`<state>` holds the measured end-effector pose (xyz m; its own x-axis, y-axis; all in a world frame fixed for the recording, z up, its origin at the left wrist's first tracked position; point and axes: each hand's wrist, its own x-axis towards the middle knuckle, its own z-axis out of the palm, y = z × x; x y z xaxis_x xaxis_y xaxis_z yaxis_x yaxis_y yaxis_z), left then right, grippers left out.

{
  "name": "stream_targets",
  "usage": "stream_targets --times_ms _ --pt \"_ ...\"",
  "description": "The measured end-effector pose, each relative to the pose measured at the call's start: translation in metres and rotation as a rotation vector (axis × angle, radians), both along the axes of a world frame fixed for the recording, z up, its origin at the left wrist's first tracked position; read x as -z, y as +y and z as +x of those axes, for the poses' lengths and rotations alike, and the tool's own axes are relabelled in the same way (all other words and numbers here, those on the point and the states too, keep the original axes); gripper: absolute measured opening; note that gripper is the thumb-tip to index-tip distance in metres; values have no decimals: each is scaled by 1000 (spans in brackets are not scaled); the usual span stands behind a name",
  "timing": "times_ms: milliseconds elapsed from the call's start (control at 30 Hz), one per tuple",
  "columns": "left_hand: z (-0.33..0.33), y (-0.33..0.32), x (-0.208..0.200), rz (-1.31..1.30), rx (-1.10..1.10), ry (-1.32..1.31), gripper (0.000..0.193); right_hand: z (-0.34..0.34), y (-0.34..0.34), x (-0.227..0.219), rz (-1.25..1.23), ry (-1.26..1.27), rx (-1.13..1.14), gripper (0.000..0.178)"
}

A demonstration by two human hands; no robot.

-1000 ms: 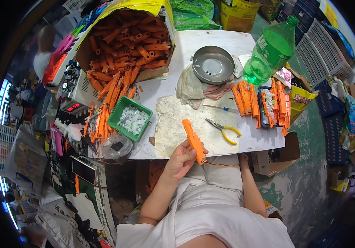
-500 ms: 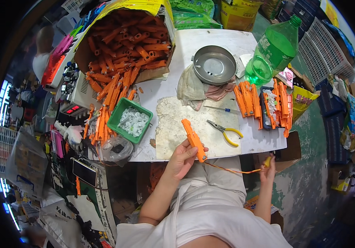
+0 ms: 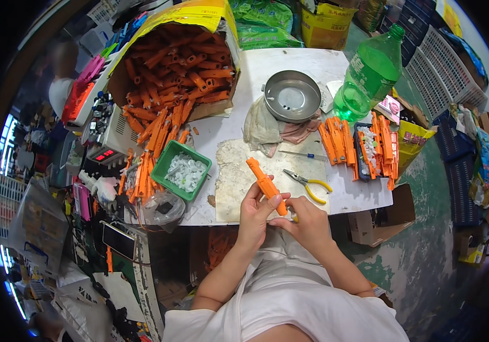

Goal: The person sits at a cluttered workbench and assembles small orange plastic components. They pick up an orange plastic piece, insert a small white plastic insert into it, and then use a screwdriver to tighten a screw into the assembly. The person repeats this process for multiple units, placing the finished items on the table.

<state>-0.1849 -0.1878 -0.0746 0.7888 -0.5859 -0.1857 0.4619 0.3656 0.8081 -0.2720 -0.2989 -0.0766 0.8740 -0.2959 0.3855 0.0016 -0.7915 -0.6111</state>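
We count two hands at work on one orange piece (image 3: 264,182), held above the counter's front edge, over a worn sheet (image 3: 233,182). The left hand (image 3: 254,213) is closed round its lower half, thumb on top. The right hand (image 3: 308,224) is part-curled at the lower end; we cannot tell whether its fingertips pinch the piece or a yellow object (image 3: 294,218).

On the counter (image 3: 324,59) we log one pair of pliers (image 3: 302,180), one blue-handled tool (image 3: 311,155), one metal bowl (image 3: 290,94), one green bottle (image 3: 370,74), two cloths (image 3: 261,126) and one green tray (image 3: 170,187) of white bits (image 3: 186,172). One carton (image 3: 184,9) lies on its side, spilling like orange parts (image 3: 182,62); these overlap too much to count, as do those stacked at right (image 3: 335,141).

The held piece's long axis runs slantwise: the far end points away and to the left, the near end toward the person and to the right.

The near end is partly covered by fingers. Only a sliver of the yellow object shows between them, so we cannot make out its shape.
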Motion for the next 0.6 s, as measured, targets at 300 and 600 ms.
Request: stream_targets --times_ms 300,600 --pt "6 -3 4 13 -111 -56 48 22 1 11 -75 -51 -15 29" --pt "12 -11 22 159 -173 -301 47 35 -13 17 -24 -52 38 23"
